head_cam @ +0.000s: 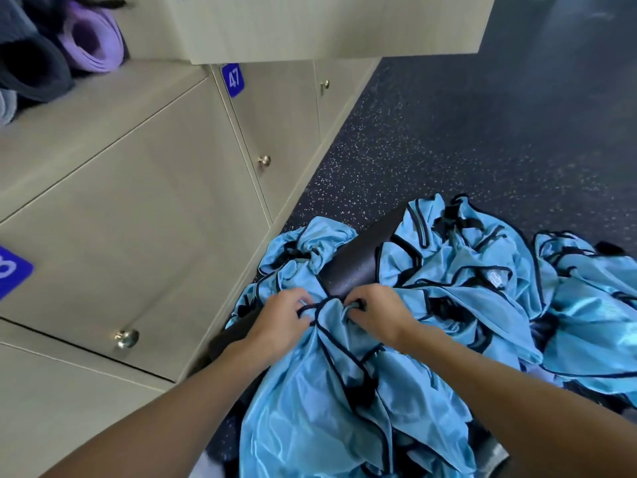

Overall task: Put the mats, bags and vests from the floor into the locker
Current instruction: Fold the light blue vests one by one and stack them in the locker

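L hand [279, 322] & R hand [382, 315], fingers [296, 305] curled, both pinch the gathered neck of the blue bag [327, 401] btwn them (dark cord [344, 353] there). Bag lies on floor [448, 132] atop rolled dark mat [351, 267], near lockers [138, 201].

Mats [62, 46] fill the open locker's [113, 94] left side; room remains beside them. Its door [310, 25] juts overhead. Vests [482, 288] and a bag [327, 391] crowd the floor [482, 132] at its base; farther right the floor is bare.

We read "47" in white on a blue plate [233, 80] at the upper corner of a locker door [279, 132]. A second blue plate [12, 270], cut off at the left edge, shows a partial "8".
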A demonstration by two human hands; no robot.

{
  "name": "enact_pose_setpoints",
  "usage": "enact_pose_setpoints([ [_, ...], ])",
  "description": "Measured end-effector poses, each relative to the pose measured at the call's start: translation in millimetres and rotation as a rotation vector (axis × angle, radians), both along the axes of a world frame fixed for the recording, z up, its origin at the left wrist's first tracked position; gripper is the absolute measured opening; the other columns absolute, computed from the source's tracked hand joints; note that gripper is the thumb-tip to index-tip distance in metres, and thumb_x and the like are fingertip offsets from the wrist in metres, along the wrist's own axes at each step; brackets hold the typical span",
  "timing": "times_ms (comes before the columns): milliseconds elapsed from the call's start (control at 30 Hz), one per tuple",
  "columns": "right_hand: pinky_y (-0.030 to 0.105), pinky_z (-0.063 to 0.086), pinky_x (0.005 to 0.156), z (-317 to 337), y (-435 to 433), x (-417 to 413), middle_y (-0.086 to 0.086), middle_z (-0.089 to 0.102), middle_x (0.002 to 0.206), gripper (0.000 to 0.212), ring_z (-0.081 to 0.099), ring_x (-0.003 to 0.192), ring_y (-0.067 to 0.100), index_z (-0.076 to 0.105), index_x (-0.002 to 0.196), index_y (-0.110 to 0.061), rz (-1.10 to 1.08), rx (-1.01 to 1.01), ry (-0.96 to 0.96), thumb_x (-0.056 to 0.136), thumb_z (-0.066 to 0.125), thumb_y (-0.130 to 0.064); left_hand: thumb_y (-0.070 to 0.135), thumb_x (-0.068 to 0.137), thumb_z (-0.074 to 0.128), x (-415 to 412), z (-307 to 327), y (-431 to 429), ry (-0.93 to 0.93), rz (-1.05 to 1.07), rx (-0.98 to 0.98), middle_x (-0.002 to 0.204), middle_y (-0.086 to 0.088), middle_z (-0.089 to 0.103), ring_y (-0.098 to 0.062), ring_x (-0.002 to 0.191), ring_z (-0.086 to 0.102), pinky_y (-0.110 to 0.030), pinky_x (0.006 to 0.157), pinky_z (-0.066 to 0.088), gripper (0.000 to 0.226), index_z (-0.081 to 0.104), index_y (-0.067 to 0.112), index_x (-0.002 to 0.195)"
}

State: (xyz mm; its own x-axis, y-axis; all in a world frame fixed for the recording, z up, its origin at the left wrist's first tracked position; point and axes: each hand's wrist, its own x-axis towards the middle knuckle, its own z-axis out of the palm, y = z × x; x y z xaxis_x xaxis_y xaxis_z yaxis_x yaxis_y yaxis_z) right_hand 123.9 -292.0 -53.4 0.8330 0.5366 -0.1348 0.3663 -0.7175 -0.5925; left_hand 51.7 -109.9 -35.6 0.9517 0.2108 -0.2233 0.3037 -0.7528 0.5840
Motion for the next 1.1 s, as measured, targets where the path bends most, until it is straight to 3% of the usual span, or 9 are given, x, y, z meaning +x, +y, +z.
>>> enact_pose_setpoints([
  [233,0.039,0.038,0.087,63.1,7.3,11.7,-0.014,0.060,0.077,0.019,0.055,0.088,0.016,0.064,0.080,-0.034,-0.184,0.176,-0.075,0.088,0.058,-0.018,0.005,0.087,0.070,23.7,88.7,10.6,-0.196,0.009,-0.049,0.084,0.000,0.063,-0.008,0.065,0.052,-0.025,0.072,0.048,0.022,0.065,0.026,0.091],
  [300,0.039,0.034,0.093,81.7,15.1,9.9,-0.012,0.059,0.094,0.014,0.051,0.101,0.013,0.066,0.100,-0.037,-0.207,0.292,-0.064,0.088,0.063,-0.031,0.004,0.086,0.071,27.0,121.8,13.2,-0.262,0.023,-0.059,0.087,-0.002,0.067,-0.012,0.071,0.057,-0.029,0.078,0.052,0.023,0.067,0.026,0.090],
  [400,0.032,0.037,0.108,110.7,31.4,0.1,-0.015,0.059,0.112,0.060,0.053,0.116,0.010,0.050,0.131,-0.039,-0.139,0.542,0.156,0.077,0.070,-0.056,-0.002,0.084,0.069,26.4,173.7,15.3,-0.380,0.008,-0.103,0.084,-0.001,0.070,-0.018,0.078,0.064,-0.035,0.084,0.055,0.025,0.068,0.023,0.086],
  [500,0.011,0.047,0.087,139.3,44.0,-11.8,-0.013,0.064,0.110,0.059,0.061,0.099,-0.006,0.047,0.132,-0.031,0.027,0.637,0.231,0.081,0.077,-0.031,-0.004,0.084,0.067,18.4,219.3,19.0,-0.488,-0.011,-0.146,0.088,-0.009,0.072,-0.023,0.080,0.066,-0.037,0.084,0.055,0.021,0.069,0.016,0.089],
  [633,0.022,0.042,0.060,180.7,61.1,-21.6,-0.016,0.060,0.071,0.026,0.051,0.059,-0.002,0.062,0.087,-0.033,0.031,0.704,0.003,0.087,0.066,-0.008,-0.007,0.084,0.067,-0.8,262.3,26.3,-0.660,0.022,-0.236,0.088,-0.007,0.067,-0.016,0.078,0.061,-0.033,0.081,0.056,0.022,0.066,0.013,0.094],
  [833,0.038,0.055,0.068,264.1,77.0,-30.2,0.005,0.074,0.086,0.026,0.066,0.073,0.017,0.067,0.098,-0.022,-0.069,0.980,0.008,0.090,0.057,0.001,0.037,0.071,0.087,-41.5,248.7,46.7,-0.400,0.050,-0.159,0.125,0.012,0.048,-0.002,0.119,0.050,-0.025,0.103,0.043,0.100,0.024,0.033,0.148],
  [900,0.037,0.056,0.068,287.1,83.0,-29.5,0.002,0.072,0.085,0.026,0.064,0.071,0.015,0.065,0.103,-0.021,-0.135,1.082,0.016,0.090,0.059,0.000,0.039,0.071,0.086,-45.5,243.2,45.2,-0.270,0.061,-0.280,0.125,0.003,0.056,-0.002,0.112,0.059,-0.022,0.093,0.050,0.110,0.012,0.037,0.151],
  [967,0.041,0.059,0.072,303.6,88.7,-28.6,0.001,0.072,0.089,0.028,0.067,0.072,0.015,0.061,0.112,-0.019,-0.190,1.174,0.050,0.091,0.061,-0.002,0.034,0.075,0.085,-44.6,245.3,42.4,-0.216,0.051,-0.409,0.109,-0.003,0.071,0.001,0.085,0.069,-0.015,0.069,0.054,0.092,0.026,0.032,0.146],
  [1100,0.035,0.061,0.074,313.2,91.6,-25.0,-0.003,0.068,0.096,0.054,0.069,0.082,0.016,0.045,0.133,-0.034,-0.254,1.196,0.036,0.093,0.058,-0.001,0.015,0.081,0.080,-38.4,247.7,39.1,-0.260,0.072,-0.581,0.099,-0.015,0.075,-0.023,0.079,0.074,-0.035,0.062,0.060,0.038,0.064,0.010,0.115],
])
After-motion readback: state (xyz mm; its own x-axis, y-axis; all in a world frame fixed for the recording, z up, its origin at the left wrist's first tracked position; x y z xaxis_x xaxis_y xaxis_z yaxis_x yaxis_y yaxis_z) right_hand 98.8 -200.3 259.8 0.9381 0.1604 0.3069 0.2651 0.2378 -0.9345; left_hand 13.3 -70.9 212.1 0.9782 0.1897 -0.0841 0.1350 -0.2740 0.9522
